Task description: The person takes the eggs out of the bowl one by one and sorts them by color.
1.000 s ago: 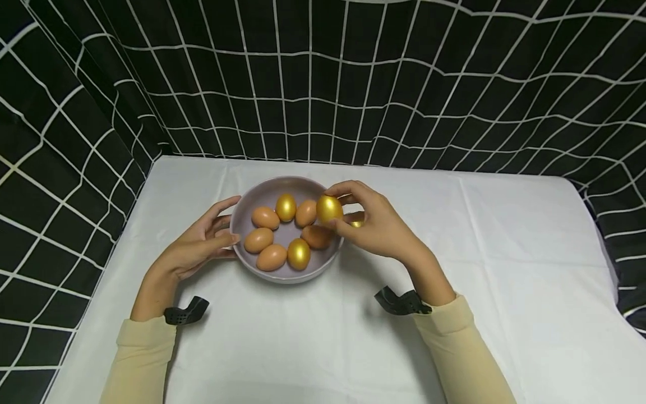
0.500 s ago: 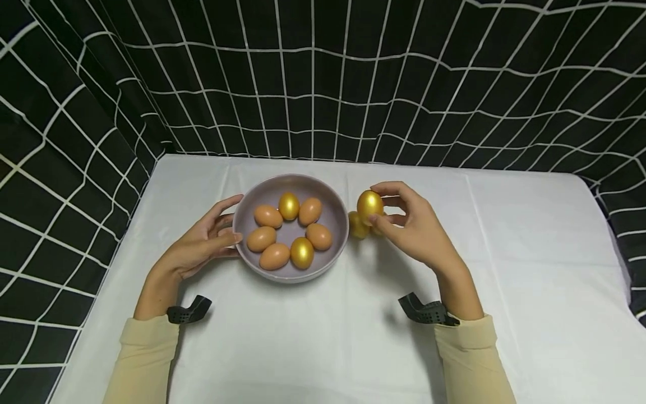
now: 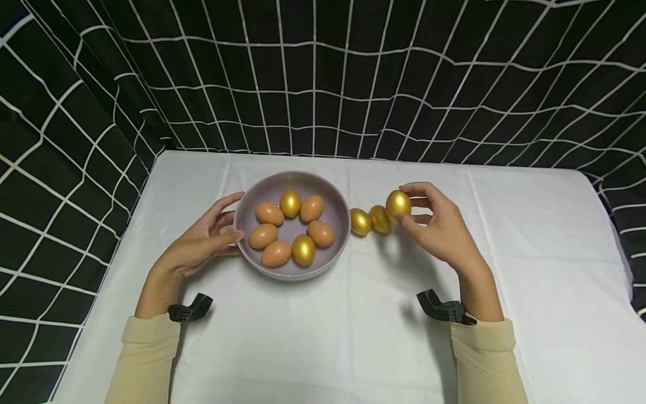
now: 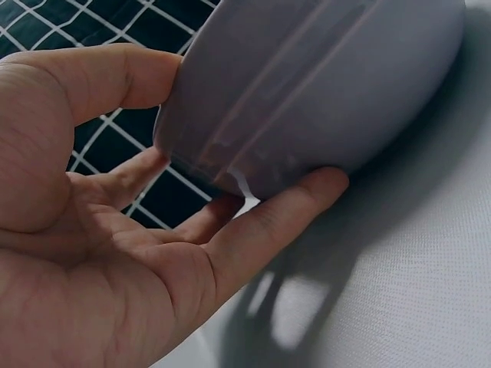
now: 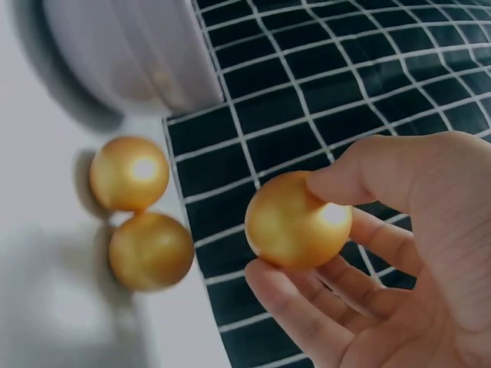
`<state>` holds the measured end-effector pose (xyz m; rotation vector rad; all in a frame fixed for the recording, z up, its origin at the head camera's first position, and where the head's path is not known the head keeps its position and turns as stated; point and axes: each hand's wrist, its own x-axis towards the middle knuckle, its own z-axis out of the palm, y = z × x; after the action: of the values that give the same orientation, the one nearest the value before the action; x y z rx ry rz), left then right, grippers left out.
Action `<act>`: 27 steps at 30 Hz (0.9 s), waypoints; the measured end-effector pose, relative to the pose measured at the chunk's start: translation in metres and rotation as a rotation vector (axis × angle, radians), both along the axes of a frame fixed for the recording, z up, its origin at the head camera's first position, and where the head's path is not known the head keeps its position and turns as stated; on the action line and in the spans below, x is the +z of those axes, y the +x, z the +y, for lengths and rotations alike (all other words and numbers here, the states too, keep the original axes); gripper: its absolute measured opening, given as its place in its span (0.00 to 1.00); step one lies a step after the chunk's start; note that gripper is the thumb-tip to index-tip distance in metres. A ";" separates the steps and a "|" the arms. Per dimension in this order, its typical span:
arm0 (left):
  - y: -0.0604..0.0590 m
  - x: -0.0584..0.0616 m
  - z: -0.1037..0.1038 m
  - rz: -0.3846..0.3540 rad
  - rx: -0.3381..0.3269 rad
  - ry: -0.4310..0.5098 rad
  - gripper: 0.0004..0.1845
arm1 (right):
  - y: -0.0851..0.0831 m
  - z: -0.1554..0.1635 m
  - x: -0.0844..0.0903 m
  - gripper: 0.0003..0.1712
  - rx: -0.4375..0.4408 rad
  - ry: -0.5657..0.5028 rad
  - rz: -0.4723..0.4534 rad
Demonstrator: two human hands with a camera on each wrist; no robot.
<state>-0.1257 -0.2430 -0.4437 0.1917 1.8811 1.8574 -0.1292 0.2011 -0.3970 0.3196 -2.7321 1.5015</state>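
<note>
Around the left side of a mauve bowl (image 3: 292,274) my left hand (image 3: 202,238) spreads its fingers, holding it with the thumb at the rim. In the left wrist view the fingertips (image 4: 326,184) touch the outer wall low down. Several brown eggs (image 3: 276,254) and two golden eggs, such as one golden egg (image 3: 290,203), lie in the bowl. My right hand (image 3: 436,224) pinches another golden egg (image 3: 398,206) between thumb and fingers, above the table. Two more golden eggs, a nearer one (image 3: 360,222) and a farther one (image 3: 381,219), sit on the cloth right of the bowl.
A white cloth (image 3: 313,348) covers the table. Black curtains with white grid lines (image 3: 323,78) stand behind and at the sides. Each wrist wears a black camera mount, seen at the left mount (image 3: 190,308) and the right mount (image 3: 444,308).
My right hand has carried the golden egg from over the bowl's right rim to the right, past the two golden eggs on the cloth, now uncovered. My left hand stays at the bowl.
</note>
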 end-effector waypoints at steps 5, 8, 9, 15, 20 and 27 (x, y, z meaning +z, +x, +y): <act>-0.003 0.003 -0.002 0.003 -0.002 -0.009 0.45 | -0.004 0.006 -0.007 0.26 -0.032 0.103 0.054; -0.004 0.005 -0.003 0.004 0.000 -0.018 0.45 | -0.006 0.008 -0.012 0.25 -0.050 0.143 0.060; -0.004 0.006 -0.003 0.003 0.002 -0.021 0.45 | -0.007 0.009 -0.013 0.25 -0.052 0.153 0.058; -0.003 0.006 -0.003 0.001 0.002 -0.022 0.45 | -0.008 0.012 -0.022 0.25 -0.058 0.218 0.044; -0.003 0.007 -0.001 0.006 0.003 -0.014 0.45 | -0.007 0.013 -0.027 0.24 -0.066 0.257 0.051; 0.000 0.006 0.003 0.003 0.005 -0.012 0.45 | -0.005 0.014 -0.032 0.25 -0.056 0.303 0.065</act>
<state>-0.1256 -0.2402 -0.4380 0.1854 1.8958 1.8499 -0.1344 0.2152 -0.4287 0.2848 -2.8853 1.0425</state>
